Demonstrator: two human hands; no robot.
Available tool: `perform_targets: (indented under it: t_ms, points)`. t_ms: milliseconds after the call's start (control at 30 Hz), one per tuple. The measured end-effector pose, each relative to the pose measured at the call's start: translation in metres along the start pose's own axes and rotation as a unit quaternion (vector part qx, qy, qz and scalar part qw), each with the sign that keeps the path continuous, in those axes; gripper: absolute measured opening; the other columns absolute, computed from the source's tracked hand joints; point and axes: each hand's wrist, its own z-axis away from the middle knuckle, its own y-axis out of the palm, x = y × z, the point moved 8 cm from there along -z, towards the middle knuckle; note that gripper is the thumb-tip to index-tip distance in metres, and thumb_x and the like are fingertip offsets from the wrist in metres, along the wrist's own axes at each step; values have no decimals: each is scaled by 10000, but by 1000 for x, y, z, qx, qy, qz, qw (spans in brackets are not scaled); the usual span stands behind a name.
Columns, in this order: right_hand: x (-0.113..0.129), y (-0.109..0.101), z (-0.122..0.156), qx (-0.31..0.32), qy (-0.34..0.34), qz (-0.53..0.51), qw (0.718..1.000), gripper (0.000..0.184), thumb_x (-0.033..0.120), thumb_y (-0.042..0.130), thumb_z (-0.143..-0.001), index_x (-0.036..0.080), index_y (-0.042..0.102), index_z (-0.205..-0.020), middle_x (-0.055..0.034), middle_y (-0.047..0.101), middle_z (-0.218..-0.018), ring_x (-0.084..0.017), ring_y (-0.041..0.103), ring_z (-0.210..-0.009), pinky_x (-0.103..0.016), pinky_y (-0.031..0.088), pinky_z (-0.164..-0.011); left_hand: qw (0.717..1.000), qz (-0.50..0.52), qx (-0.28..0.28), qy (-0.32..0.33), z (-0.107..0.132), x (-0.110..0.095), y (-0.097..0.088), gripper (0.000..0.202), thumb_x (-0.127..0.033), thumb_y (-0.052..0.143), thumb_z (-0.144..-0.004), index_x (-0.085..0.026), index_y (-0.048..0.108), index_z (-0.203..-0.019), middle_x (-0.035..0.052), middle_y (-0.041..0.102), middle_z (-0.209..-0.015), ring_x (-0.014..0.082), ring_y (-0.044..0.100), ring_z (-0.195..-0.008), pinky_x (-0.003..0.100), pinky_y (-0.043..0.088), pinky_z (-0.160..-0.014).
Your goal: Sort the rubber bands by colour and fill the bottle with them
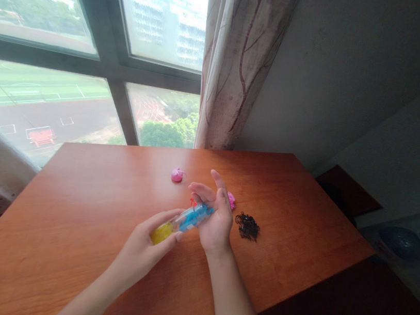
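My left hand (158, 233) is closed around a clear tube-shaped container (176, 222) that tilts up to the right. Yellow pieces (162, 232) fill its lower end and blue pieces (191, 217) its upper end; they look like small rubber bands, though I cannot be sure. Against the tube's upper end rests the palm of my right hand (216, 221), its fingers stretched out and apart. Some blue reaches onto this palm. A small red piece (193, 202) shows by its fingers. Whether the tube's end is capped is hidden.
A heap of thin black bands (247, 226) lies right of my right hand on the wooden table (81, 212). Behind that hand is a partly hidden pink object (231, 200); another small pink object (177, 175) sits farther back. A window and curtain (230, 66) stand beyond.
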Motion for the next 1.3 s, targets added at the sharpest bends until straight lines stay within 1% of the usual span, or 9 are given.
perform_targets:
  t_ms: [100, 233, 367, 500, 700, 800, 933, 1100, 1300]
  points:
    - [0, 6, -1, 31, 10, 26, 999, 470, 513, 482, -948, 274, 475, -1351, -60, 709, -1159, -195, 684, -977, -323, 496, -824, 999, -22, -3, 37, 1, -7, -2, 400, -364, 657, -849, -191, 638, -1209, 98, 686, -1234, 264, 654, -1109, 387, 502, -1003]
    - [-4, 12, 0, 82, 10, 132, 988, 514, 603, 347, -969, 251, 554, -1282, -70, 717, -1121, -226, 646, -1072, -349, 487, -858, 995, -52, -7, 82, 1, -14, -4, 353, -329, 637, -870, -207, 642, -1202, 100, 665, -1230, 252, 644, -1102, 372, 501, -986]
    - [-1, 16, 3, 121, -32, 245, 961, 521, 592, 280, -997, 264, 613, -1230, -58, 699, -1161, -221, 584, -1173, -368, 447, -940, 994, -55, -14, 96, 1, -13, -6, 343, -317, 639, -876, -218, 637, -1205, 99, 652, -1221, 243, 636, -1094, 353, 505, -965]
    - [3, 21, 5, 159, -53, 288, 943, 507, 571, 267, -1012, 283, 621, -1233, -51, 666, -1224, -220, 524, -1251, -400, 386, -1022, 996, -16, -17, 81, 1, -7, -6, 353, -324, 660, -862, -219, 638, -1199, 91, 647, -1234, 240, 636, -1095, 343, 507, -965]
    - [10, 27, 10, 183, -64, 311, 931, 493, 550, 255, -1017, 291, 583, -1280, -50, 641, -1268, -218, 508, -1274, -394, 380, -1035, 999, 49, -19, 12, -1, 3, -4, 427, -370, 690, -826, -194, 622, -1210, 96, 669, -1245, 268, 642, -1111, 391, 503, -998]
    - [14, 29, 12, 178, -75, 296, 936, 466, 531, 287, -1010, 302, 510, -1350, -43, 646, -1268, -216, 518, -1265, -414, 366, -1053, 998, 67, -9, -1, -1, 4, -1, 455, -374, 684, -831, -194, 598, -1240, 94, 656, -1283, 271, 625, -1153, 401, 488, -1027]
    - [15, 25, 10, 154, -63, 221, 961, 491, 552, 326, -981, 300, 451, -1383, -51, 646, -1274, -232, 528, -1259, -450, 376, -1040, 998, 64, 16, 10, -1, 4, 5, 443, -355, 671, -848, -199, 587, -1254, 90, 647, -1303, 265, 611, -1182, 400, 467, -1052]
    - [18, 25, 7, 144, -49, 128, 980, 502, 564, 373, -952, 295, 444, -1369, -69, 614, -1325, -240, 533, -1262, -443, 390, -1010, 998, 49, 20, 23, -1, 2, 7, 417, -341, 664, -856, -204, 593, -1244, 86, 650, -1295, 268, 607, -1185, 403, 465, -1052]
    - [19, 27, 7, 144, -44, 103, 983, 491, 590, 396, -935, 303, 480, -1324, -61, 622, -1315, -238, 529, -1267, -439, 378, -1020, 997, 63, 37, 10, -1, 6, 9, 441, -340, 658, -864, -205, 570, -1274, 95, 634, -1318, 277, 590, -1213, 427, 450, -1068]
